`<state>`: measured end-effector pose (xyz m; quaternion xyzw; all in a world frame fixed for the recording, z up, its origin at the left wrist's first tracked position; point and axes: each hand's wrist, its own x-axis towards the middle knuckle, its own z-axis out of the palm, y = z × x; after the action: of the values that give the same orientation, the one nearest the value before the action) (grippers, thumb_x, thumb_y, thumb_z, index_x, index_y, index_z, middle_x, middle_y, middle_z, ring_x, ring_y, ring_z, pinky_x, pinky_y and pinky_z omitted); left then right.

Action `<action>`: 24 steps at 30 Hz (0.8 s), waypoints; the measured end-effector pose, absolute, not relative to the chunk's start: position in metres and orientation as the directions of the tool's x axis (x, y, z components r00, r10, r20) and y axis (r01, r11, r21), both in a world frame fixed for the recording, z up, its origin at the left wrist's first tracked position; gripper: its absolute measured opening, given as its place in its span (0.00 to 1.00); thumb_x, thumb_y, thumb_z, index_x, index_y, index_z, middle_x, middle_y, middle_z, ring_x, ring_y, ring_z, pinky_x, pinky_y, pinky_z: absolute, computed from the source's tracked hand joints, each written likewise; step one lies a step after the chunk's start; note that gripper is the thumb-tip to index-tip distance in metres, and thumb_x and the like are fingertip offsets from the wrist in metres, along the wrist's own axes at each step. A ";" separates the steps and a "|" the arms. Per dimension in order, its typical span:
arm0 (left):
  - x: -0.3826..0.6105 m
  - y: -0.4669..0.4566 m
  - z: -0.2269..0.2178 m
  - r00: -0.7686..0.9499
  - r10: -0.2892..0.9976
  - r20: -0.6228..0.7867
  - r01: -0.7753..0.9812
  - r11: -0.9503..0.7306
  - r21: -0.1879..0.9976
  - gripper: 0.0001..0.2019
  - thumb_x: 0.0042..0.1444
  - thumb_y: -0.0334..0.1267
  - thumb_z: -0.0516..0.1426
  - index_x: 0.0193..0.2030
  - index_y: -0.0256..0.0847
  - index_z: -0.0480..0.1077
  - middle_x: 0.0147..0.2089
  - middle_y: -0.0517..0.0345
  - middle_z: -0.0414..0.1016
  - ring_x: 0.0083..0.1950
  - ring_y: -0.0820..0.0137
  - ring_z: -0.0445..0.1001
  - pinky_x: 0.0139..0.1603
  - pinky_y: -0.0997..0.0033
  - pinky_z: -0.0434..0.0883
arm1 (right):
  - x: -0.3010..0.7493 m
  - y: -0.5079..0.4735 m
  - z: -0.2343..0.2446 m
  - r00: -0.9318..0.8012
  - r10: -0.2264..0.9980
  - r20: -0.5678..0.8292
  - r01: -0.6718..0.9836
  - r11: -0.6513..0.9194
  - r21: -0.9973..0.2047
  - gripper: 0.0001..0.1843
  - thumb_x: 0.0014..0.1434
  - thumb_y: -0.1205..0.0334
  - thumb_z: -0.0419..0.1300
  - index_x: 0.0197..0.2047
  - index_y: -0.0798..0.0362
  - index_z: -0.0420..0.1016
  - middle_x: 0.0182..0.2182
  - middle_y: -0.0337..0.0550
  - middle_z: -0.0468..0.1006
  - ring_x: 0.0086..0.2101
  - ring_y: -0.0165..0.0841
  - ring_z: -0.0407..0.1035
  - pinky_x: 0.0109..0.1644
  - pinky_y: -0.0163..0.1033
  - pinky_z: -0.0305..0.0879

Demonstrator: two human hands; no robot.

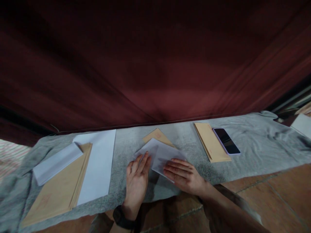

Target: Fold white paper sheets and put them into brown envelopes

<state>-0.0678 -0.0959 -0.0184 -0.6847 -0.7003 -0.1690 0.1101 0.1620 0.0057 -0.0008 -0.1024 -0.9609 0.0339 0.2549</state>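
A white sheet of paper (165, 155) with a crease down its middle lies in front of me on the grey cloth. My left hand (138, 171) rests on its left part, fingers stretched out. Over the right part, my right hand (183, 173) lies with its fingers straight and close together; its thumb is hidden. A brown envelope (157, 135) sticks out from beneath the paper's far edge, mostly covered. On my left wrist is a dark watch (123, 218).
At left, a folded white paper (58, 161) lies on stacked brown envelopes (58, 191), beside flat white sheets (99, 171). At right, more brown envelopes (211, 142) touch a phone (226, 141). The grey cloth (262, 139) ends before a dark red backdrop (155, 64).
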 end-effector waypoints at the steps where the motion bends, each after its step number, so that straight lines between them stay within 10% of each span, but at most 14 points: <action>1: -0.064 -0.096 -0.019 -0.044 0.920 0.390 0.997 0.013 0.082 0.25 0.65 0.28 0.47 0.66 0.51 0.66 0.68 0.55 0.70 0.65 0.53 0.70 0.57 0.48 0.72 | 0.159 0.001 -0.001 -0.837 0.158 0.523 0.139 0.987 -0.076 0.18 0.70 0.66 0.54 0.60 0.47 0.75 0.57 0.38 0.79 0.59 0.30 0.70 0.70 0.41 0.59; 8: -0.042 -0.105 -0.046 0.063 0.941 0.332 0.983 -0.116 0.143 0.29 0.59 0.22 0.50 0.67 0.42 0.66 0.72 0.54 0.64 0.66 0.60 0.68 0.61 0.59 0.72 | 0.141 -0.020 -0.009 -0.785 0.065 0.616 0.055 0.998 -0.036 0.14 0.68 0.65 0.56 0.54 0.56 0.77 0.48 0.42 0.84 0.50 0.32 0.75 0.67 0.38 0.62; 18: -0.086 -0.101 -0.036 0.111 0.983 0.145 0.806 -0.174 0.566 0.34 0.56 0.20 0.47 0.65 0.53 0.69 0.67 0.59 0.71 0.68 0.67 0.68 0.70 0.55 0.67 | 0.183 0.039 -0.002 -0.857 0.460 0.233 0.304 0.815 -0.493 0.32 0.62 0.72 0.59 0.68 0.48 0.65 0.61 0.46 0.75 0.59 0.36 0.70 0.65 0.46 0.65; 24: -0.079 -0.105 -0.028 0.184 0.981 0.056 0.684 -0.169 0.710 0.36 0.53 0.19 0.47 0.65 0.54 0.69 0.68 0.60 0.69 0.70 0.67 0.66 0.72 0.53 0.63 | 0.178 0.050 -0.013 -0.906 0.378 0.190 0.203 0.781 -0.591 0.27 0.62 0.72 0.60 0.63 0.45 0.73 0.62 0.44 0.74 0.64 0.38 0.64 0.70 0.50 0.58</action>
<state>-0.0795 -0.1052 -0.0277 -0.7167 -0.5809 -0.2659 -0.2798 0.1776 0.0499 -0.0130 -0.1559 -0.9316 0.2917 0.1506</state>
